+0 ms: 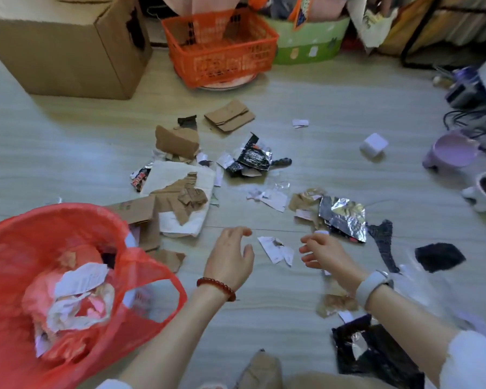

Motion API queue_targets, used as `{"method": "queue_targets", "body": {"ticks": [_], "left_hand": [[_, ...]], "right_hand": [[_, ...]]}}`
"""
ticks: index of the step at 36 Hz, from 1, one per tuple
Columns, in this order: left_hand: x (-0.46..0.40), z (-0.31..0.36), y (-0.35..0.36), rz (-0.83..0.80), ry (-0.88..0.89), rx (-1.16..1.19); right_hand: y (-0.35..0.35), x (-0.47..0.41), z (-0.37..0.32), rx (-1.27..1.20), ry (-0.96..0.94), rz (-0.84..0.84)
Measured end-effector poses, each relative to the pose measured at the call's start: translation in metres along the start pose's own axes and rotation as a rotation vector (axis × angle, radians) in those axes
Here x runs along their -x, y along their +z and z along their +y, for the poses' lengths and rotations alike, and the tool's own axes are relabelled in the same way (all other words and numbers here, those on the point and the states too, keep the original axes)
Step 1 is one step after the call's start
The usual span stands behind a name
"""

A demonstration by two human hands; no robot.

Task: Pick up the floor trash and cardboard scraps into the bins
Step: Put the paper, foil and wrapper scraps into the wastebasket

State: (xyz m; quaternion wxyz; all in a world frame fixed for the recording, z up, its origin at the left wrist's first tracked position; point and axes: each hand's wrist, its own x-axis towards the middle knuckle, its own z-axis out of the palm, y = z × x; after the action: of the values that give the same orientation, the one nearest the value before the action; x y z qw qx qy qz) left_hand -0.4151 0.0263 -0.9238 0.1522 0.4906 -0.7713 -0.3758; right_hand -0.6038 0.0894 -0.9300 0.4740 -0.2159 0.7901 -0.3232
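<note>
Hovering low over the floor [264,88], your left hand [230,258] and right hand [327,252] hold nothing, fingers [243,231] loosely spread. A torn white paper scrap [275,248] lies between them, touching neither. Cardboard scraps [177,140] lie beyond your fingers, and the red-bagged bin [40,234] sits left of your left hand.

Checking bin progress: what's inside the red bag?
Inside the red bag: crumpled white paper scraps and pinkish wrappers. Anything deeper is hidden beneath them.
</note>
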Motion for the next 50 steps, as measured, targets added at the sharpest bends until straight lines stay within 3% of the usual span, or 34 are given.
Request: {"method": "queue_targets", "body": {"ticks": [4, 9, 14, 18, 24, 28, 31, 34, 36, 39, 42, 46, 50], "left_hand": [[-0.019, -0.014, 0.066, -0.277, -0.045, -0.155], [-0.047, -0.031, 0.120, -0.477, 0.015, -0.491], [-0.078, -0.047, 0.154, -0.567, 0.206, -0.771], [-0.095, -0.055, 0.167, -0.632, 0.293, -0.869], [-0.094, -0.069, 0.167, -0.419, 0.454, -0.829], [-0.095, -0.074, 0.166, -0.321, 0.500, -0.777], [-0.096, -0.080, 0.164, -0.302, 0.525, -0.744], [-0.096, -0.085, 0.163, -0.296, 0.520, -0.676], [-0.097, -0.089, 0.164, -0.261, 0.505, -0.661], [-0.097, -0.093, 0.166, -0.220, 0.409, -0.673], [-0.099, -0.092, 0.162, -0.173, 0.300, -0.626], [-0.109, -0.088, 0.152, -0.081, 0.003, -0.355], [-0.123, -0.084, 0.143, 0.014, -0.084, -0.197]], "right_hand": [[-0.030, -0.025, 0.061, 0.253, 0.023, 0.156], [-0.038, -0.057, 0.089, 0.496, -0.080, 0.170], [-0.029, -0.099, 0.106, 0.777, -0.155, 0.098], [-0.027, -0.120, 0.115, 0.919, -0.065, 0.084], [-0.017, -0.118, 0.128, 1.017, -0.188, 0.188], [-0.027, -0.115, 0.123, 0.875, -0.307, 0.187], [-0.045, -0.130, 0.110, 0.828, -0.439, 0.341], [-0.066, -0.159, 0.099, 0.799, -0.354, 0.457], [-0.079, -0.183, 0.096, 0.791, -0.234, 0.402], [-0.083, -0.210, 0.101, 0.801, -0.101, 0.237], [-0.065, -0.206, 0.107, 0.880, -0.076, 0.223], [-0.016, -0.163, 0.125, 0.997, -0.318, 0.170], [0.006, -0.135, 0.133, 1.080, -0.459, 0.143]]}}
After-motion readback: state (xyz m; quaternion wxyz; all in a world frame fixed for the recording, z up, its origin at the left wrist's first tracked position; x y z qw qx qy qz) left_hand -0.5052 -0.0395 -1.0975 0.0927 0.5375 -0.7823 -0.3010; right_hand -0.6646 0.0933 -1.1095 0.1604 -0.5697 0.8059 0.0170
